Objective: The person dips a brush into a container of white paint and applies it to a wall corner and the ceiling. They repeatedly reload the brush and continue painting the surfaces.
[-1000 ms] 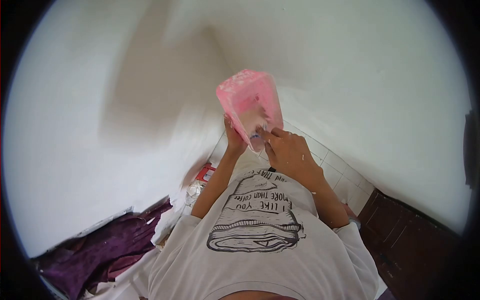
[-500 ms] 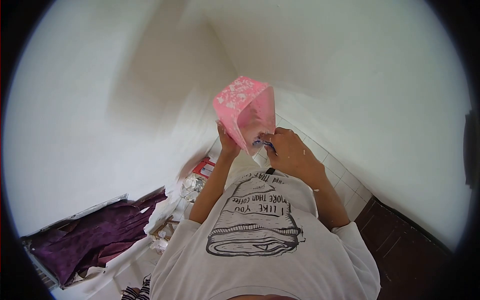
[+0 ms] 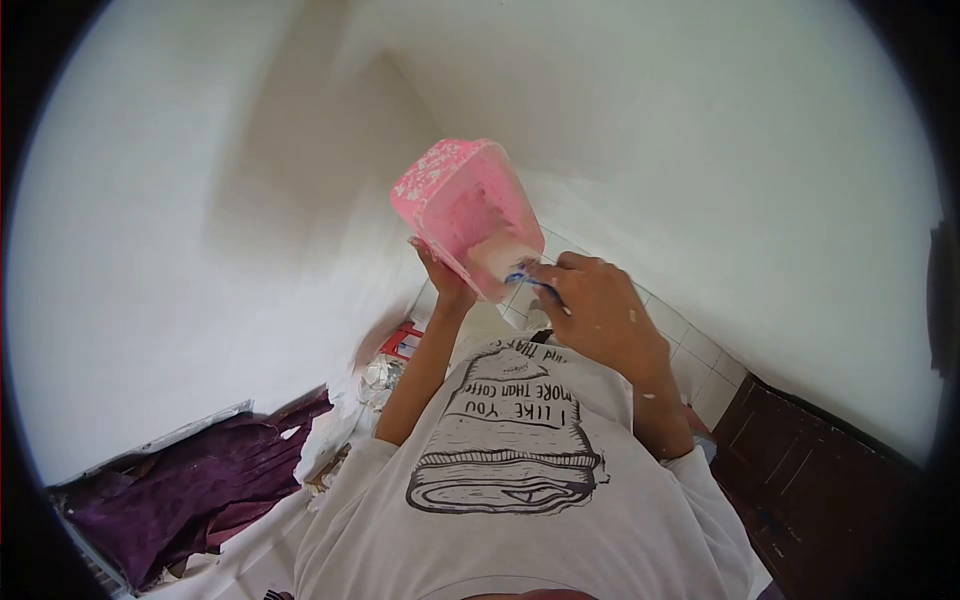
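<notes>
A pink plastic tub (image 3: 438, 190), spattered with white on its outside, is tilted so that its opening faces me. My left hand (image 3: 448, 278) is closed around its lower left side, with part of the fingers hidden behind it. At the tub's near right rim, my right hand (image 3: 607, 312) grips a tool with a blue handle (image 3: 519, 274). The tool's broad whitish head (image 3: 497, 252) reaches into the tub; its exact kind I cannot tell. White flecks dot my right hand and forearm.
White walls (image 3: 700, 130) meet in a corner ahead. Below lie floor tiles (image 3: 690, 345). At lower left are a purple cloth (image 3: 220, 470), crumpled plastic (image 3: 382, 373) and a red object (image 3: 402, 340). A dark brown panel (image 3: 800, 470) stands at lower right.
The tub has shifted a little left and turned, showing more of its inside. The tool's whitish head now shows inside it, and my right hand has dropped slightly.
</notes>
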